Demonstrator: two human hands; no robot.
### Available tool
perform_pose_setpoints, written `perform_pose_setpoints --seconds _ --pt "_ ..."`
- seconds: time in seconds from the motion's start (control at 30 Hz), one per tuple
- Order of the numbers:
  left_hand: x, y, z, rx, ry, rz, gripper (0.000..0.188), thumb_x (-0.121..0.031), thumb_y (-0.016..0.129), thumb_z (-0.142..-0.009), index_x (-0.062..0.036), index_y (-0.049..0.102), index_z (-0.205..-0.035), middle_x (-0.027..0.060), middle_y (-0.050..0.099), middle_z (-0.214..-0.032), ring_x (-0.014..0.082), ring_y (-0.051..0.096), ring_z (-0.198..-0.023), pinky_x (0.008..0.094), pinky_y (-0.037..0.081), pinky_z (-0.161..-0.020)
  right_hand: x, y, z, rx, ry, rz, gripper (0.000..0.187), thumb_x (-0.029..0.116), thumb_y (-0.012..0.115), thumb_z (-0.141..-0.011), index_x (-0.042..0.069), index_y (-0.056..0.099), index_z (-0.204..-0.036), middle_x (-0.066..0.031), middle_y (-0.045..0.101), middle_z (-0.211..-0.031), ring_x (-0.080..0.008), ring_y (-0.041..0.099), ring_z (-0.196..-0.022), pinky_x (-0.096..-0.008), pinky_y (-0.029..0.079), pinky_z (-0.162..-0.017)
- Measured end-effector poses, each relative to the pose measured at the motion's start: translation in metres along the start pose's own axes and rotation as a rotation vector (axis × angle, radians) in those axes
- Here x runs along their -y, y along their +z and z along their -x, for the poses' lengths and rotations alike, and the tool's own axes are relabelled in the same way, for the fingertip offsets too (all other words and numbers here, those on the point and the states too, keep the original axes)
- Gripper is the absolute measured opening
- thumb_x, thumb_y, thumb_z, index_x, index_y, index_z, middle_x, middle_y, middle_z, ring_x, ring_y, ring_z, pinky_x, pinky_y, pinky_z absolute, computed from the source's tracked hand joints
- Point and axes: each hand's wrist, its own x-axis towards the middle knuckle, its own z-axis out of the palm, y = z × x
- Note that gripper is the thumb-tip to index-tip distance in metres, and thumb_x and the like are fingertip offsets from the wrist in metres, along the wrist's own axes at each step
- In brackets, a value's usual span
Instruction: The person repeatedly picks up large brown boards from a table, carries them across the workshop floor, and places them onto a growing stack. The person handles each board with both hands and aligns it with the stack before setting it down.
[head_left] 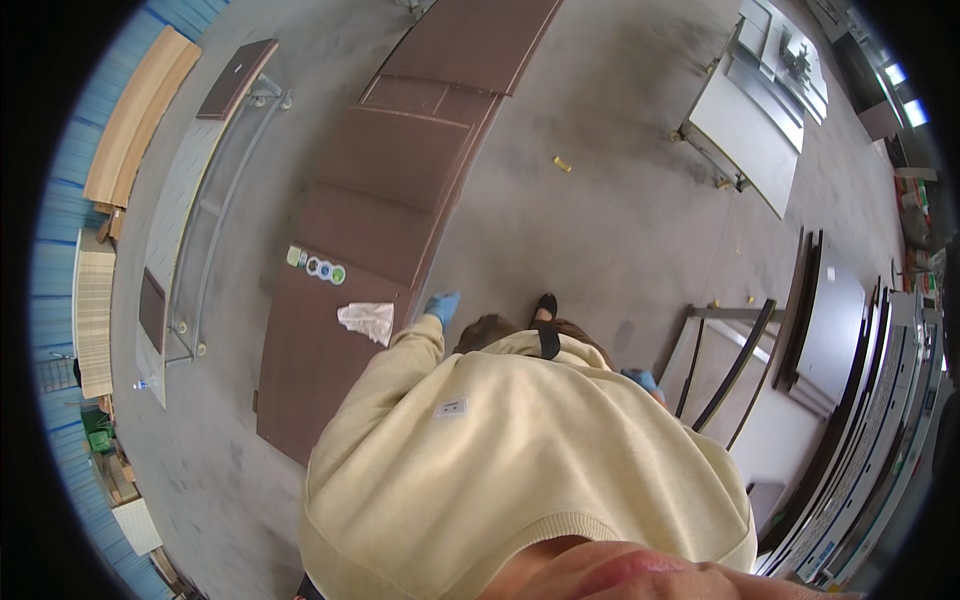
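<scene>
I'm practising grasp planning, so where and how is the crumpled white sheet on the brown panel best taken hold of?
Probably by a fold at its right edge, pinched from the right: the crumpled white sheet lies wrinkled on the brown panel, that edge near the panel's border and the gloved left hand. Its folds should give some purchase.

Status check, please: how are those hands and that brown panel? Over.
Left hand gloved, by edge of brown panel, contact unclear. Right hand gloved, near the person's right side. Crumpled pale sheet lying on panel.
</scene>
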Motion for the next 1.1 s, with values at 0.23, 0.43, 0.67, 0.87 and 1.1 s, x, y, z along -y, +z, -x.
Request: perform_pose_setpoints --seconds 0.23,0.43,0.67,0.87,1.1 --pt "-0.072 -0.004 -0.057 0.055 -0.350 0.158 0.046 -0.041 0.059 -0.093 -0.0052 0.071 -0.119 0.0138 0.072 -0.115 0.0287 0.067 -0.099 0.0441 0.053 -0.085 0.154 -0.260 -0.203 -0.191 -0.133 -0.141 0.053 0.041 0.066 -0.097 0.001 0.068 -0.131 -0.0163 0.076 -0.118 -0.0251 0.070 -0.112 -0.0378 0.053 -0.099" --pt "-0.182 -0.015 -0.186 -0.096 -0.399 -0.181 0.058 -0.043 0.047 -0.097 0.0005 0.066 -0.130 0.0241 0.062 -0.140 0.0397 0.061 -0.128 0.0479 0.048 -0.105 0.314 -0.392 -0.324 -0.152 -0.309 -0.244 0.053 0.043 0.064 -0.096 0.004 0.069 -0.131 -0.0191 0.071 -0.128 -0.0341 0.066 -0.122 -0.0405 0.050 -0.105" --pt "-0.470 -0.029 -0.323 -0.217 -0.055 -0.132 0.067 -0.046 0.059 -0.093 -0.0031 0.054 -0.145 0.0275 0.055 -0.146 0.0440 0.055 -0.133 0.0494 0.044 -0.112 0.363 -0.490 -0.411 0.035 -0.152 -0.222 0.052 0.041 0.065 -0.096 0.004 0.068 -0.134 -0.0147 0.074 -0.123 -0.0258 0.068 -0.114 -0.0383 0.051 -0.100" --pt "-0.705 -0.028 -0.420 -0.394 0.154 -0.267 0.079 -0.053 0.056 -0.093 -0.0106 0.038 -0.157 0.0227 0.037 -0.161 0.0399 0.032 -0.150 0.0501 0.030 -0.121 0.335 -0.590 -0.546 0.254 -0.044 0.197 0.047 0.043 0.064 -0.096 0.012 0.071 -0.130 -0.0151 0.072 -0.128 -0.0289 0.069 -0.115 -0.0402 0.051 -0.101" --pt "-0.806 0.035 -0.492 -0.490 0.002 -0.409 0.087 -0.060 0.056 -0.093 -0.0139 0.030 -0.161 0.0198 0.027 -0.167 0.0415 0.024 -0.154 0.0574 0.025 -0.122 0.445 -0.767 -0.767 0.202 -0.273 0.366 0.043 0.046 0.064 -0.096 0.010 0.075 -0.116 -0.0132 0.077 -0.112 -0.0273 0.072 -0.106 -0.0397 0.054 -0.092"
